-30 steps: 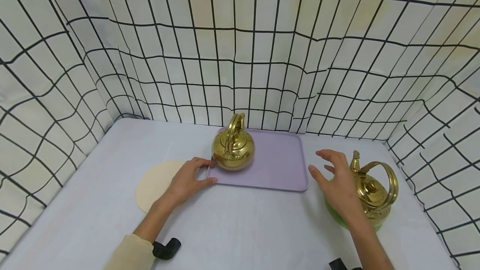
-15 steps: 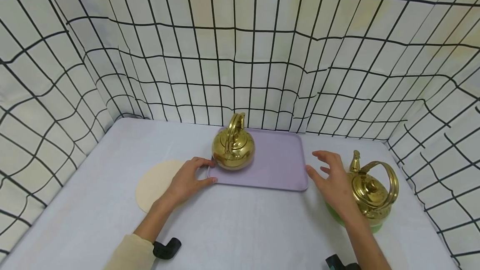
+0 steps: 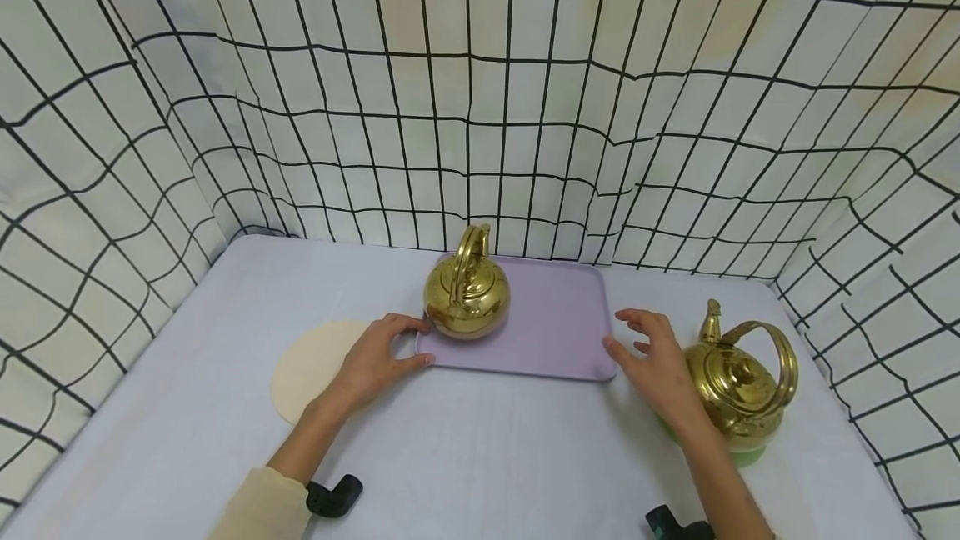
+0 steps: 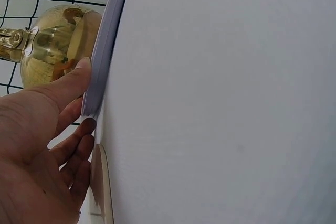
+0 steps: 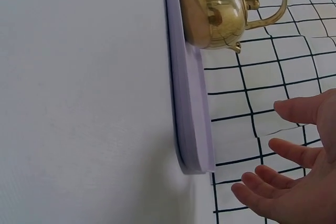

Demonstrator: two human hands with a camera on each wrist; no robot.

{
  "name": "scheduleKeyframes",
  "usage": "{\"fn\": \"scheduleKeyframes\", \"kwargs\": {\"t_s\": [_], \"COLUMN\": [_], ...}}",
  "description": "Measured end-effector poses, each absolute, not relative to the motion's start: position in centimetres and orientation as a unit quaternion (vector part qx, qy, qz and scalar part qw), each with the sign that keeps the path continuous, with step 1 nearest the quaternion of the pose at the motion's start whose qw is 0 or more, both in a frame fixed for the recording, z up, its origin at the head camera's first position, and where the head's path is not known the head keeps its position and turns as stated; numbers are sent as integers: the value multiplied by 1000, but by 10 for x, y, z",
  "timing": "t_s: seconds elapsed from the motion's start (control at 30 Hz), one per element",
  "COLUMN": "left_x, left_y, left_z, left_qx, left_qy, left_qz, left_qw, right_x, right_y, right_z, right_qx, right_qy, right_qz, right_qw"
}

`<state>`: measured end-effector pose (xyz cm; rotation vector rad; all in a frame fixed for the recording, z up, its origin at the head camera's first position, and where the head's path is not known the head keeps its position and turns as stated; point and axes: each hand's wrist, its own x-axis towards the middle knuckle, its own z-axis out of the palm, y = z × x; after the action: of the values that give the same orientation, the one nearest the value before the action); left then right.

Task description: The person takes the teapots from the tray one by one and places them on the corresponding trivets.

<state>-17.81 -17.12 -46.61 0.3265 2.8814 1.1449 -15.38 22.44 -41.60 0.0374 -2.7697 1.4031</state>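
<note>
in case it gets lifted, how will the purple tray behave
The purple tray looks flat and rimmed, so it's probably stiff. A gold kettle sits near its left end, so that end likely feels heavier. Looking smooth, the tray might let that kettle slide if tilted.

A tray (image 3: 558, 323) lies on the table (image 3: 480, 457) before the backdrop (image 3: 491, 107), a kettle (image 3: 467, 298) on its left end; a mat (image 3: 311, 369) lies left of the tray, a second kettle (image 3: 731, 390) on a coaster (image 3: 749, 457) right.
</note>
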Motion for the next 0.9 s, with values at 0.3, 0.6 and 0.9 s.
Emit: {"fn": "scheduleKeyframes", "kwargs": {"t_s": [0.3,0.6,0.9], "left_x": [-178,-178,-180], "left_y": [-172,-171,-172], "left_z": [-467,-467,-469], "left_qx": [100,99,104], "left_qy": [925,925,926], "left_qz": [367,367,364], "left_qw": [14,16,9], "right_x": [-163,-164,-168], "right_y": [222,217,213], "right_z": [-430,-434,-439], "right_qx": [11,12,20], "right_qy": [-897,-897,-908], "right_qz": [443,442,419], "right_qw": [6,-11,-20]}}
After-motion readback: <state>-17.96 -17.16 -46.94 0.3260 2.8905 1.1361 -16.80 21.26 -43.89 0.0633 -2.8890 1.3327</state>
